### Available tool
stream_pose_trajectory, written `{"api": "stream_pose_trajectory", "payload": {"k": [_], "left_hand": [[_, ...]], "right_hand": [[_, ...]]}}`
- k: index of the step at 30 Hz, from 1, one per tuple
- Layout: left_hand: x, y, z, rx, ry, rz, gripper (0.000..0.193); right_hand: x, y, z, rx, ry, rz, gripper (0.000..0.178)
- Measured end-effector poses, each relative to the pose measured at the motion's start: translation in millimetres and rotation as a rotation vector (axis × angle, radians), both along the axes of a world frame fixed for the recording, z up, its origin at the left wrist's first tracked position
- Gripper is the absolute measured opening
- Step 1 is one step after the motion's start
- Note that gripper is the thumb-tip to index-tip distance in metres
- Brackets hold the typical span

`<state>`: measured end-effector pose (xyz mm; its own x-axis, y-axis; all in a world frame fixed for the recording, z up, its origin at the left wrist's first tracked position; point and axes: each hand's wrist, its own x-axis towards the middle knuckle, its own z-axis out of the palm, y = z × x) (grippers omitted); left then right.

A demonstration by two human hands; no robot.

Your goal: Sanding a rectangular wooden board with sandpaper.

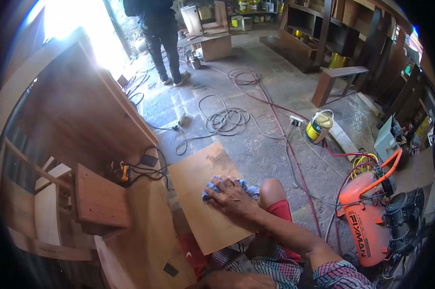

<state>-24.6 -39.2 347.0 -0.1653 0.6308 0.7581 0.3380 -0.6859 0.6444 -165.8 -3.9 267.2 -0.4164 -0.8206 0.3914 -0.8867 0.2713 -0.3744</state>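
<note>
While right hand (pixel 231 196) clutches rag (pixel 250 190) on board (pixel 194 212), wiping seems underway; next likely needs even strokes; left fingers: can't tell.

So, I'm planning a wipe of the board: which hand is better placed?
Probably the right hand: it covers the cloth on the board, whereas the left arm shows only at the picture's bottom edge.

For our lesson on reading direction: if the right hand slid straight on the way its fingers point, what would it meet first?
The right hand, on the blue cloth, would cross the wooden panel, then probably meet the black cord beyond its left edge; depth is unclear.
</note>
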Motion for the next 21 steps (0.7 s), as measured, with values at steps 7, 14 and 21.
{"api": "stream_pose_trajectory", "payload": {"k": [7, 14, 21], "left_hand": [[3, -14, 8, -0.085, -0.046, 0.093, 0.018], [3, -22, 18, -0.108, -0.122, 0.240, 0.023], [19, 10, 17, -0.133, -0.218, 0.124, 0.028]], "right_hand": [[-7, -8, -1, -0.022, 0.019, 0.019, 0.038], [-4, -9, 7, 0.000, 0.025, -0.006, 0.038], [6, -1, 8, -0.020, 0.009, 0.022, 0.039]]}}
